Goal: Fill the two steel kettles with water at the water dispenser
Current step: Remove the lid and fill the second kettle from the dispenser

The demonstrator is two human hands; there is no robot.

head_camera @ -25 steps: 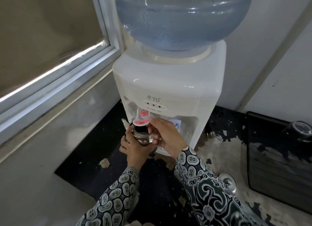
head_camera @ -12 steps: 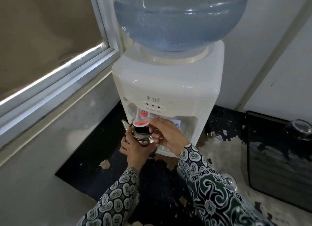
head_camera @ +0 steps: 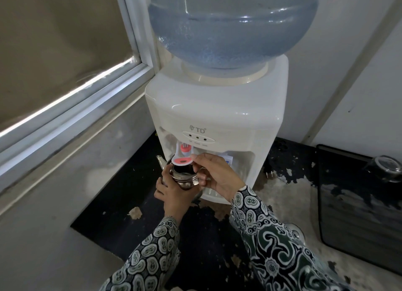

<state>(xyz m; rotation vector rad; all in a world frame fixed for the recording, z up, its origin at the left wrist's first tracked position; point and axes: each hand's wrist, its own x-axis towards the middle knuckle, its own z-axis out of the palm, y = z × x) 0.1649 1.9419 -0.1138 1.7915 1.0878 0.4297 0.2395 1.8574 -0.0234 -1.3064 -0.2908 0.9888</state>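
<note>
My left hand (head_camera: 174, 192) grips the steel kettle (head_camera: 182, 176) round its belly, mouth under the red tap (head_camera: 182, 158) of the water dispenser (head_camera: 217, 116). My right hand (head_camera: 217, 173) pinches the tap lever. Smooth steel, likely slippery and heavier once filled.

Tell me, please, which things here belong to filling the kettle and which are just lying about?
In use:
steel kettle, gripped by the left hand
red tap lever, touched by the right hand
water dispenser
water bottle

Lying about:
black box
glass lid
plug
round metal piece by the right sleeve
</note>
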